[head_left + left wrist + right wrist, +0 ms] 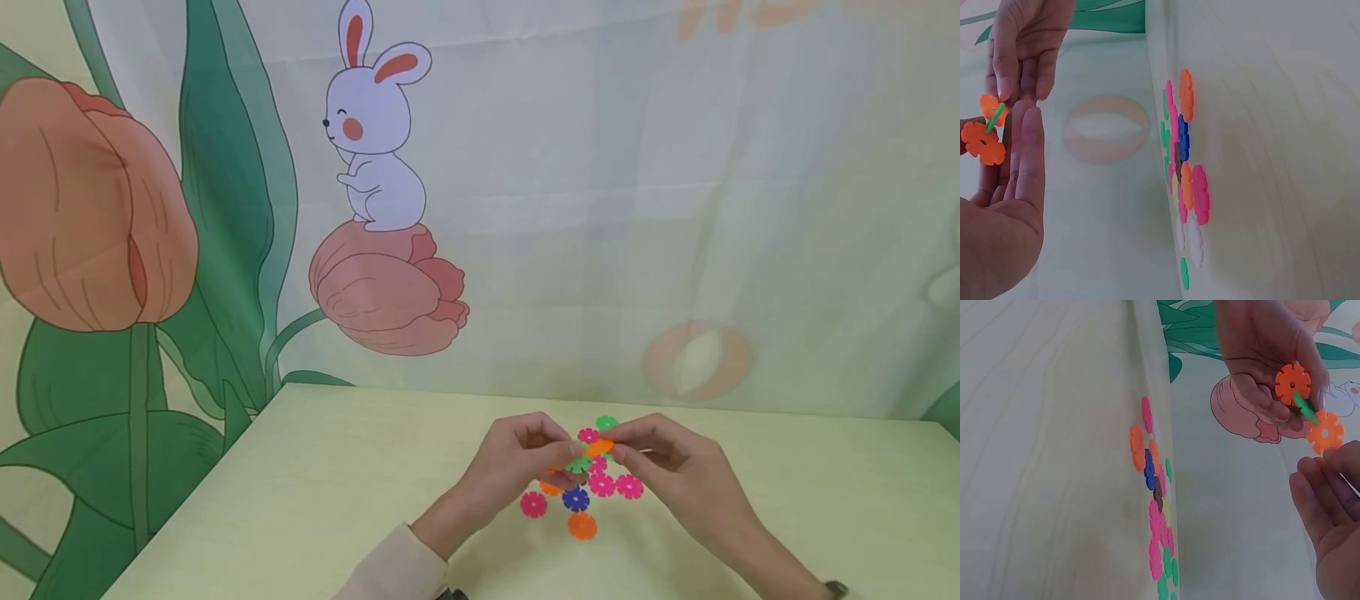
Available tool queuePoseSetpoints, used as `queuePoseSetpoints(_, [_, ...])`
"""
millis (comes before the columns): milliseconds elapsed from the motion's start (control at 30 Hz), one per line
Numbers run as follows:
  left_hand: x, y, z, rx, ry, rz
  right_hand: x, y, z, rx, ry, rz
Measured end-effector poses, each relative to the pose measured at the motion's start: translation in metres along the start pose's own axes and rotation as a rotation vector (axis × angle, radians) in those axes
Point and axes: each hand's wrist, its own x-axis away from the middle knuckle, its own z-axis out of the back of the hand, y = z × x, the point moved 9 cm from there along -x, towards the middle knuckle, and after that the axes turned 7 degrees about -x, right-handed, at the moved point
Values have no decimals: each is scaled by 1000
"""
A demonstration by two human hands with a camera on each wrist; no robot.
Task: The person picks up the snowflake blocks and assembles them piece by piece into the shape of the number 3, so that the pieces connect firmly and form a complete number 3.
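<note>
Above the table, my left hand (504,463) and right hand (686,477) face each other over a small joined piece of notched plastic snowflake discs. It has a green disc (1305,407) slotted between two orange ones. My left hand pinches the orange disc (984,142) at one end. The other orange disc (1325,432) is gripped between my right thumb and fingers. In the head view the left fingers partly cover the piece.
Loose snowflake discs lie below the hands, among them a blue disc (576,499), an orange disc (582,526) and several pink ones such as this pink disc (629,487). The pale table (315,467) ends at a printed cloth backdrop (540,250).
</note>
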Motion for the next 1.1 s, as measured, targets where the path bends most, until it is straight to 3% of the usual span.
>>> queuePoseSetpoints(200, [1, -2, 3, 46, 20, 4, -7, 35, 12, 166, -2, -114])
queuePoseSetpoints(367, [0, -3, 6, 36, 54, 17, -11, 88, 12, 239, -150, -327])
queuePoseSetpoints(467, [-1, -1, 8, 10, 72, 18, -13, 106, 5, 274, -223, -396])
queuePoseSetpoints(767, [0, 1, 9, 20, 86, 21, -14, 108, -5, 389, -305, -465])
queuePoseSetpoints(1000, [0, 4, 7, 44, 62, -2, -12, 103, -5, 442, -320, -411])
queuePoseSetpoints(1100, [1, 2, 7, 41, 63, 4, -10, 106, -5, 442, -326, -434])
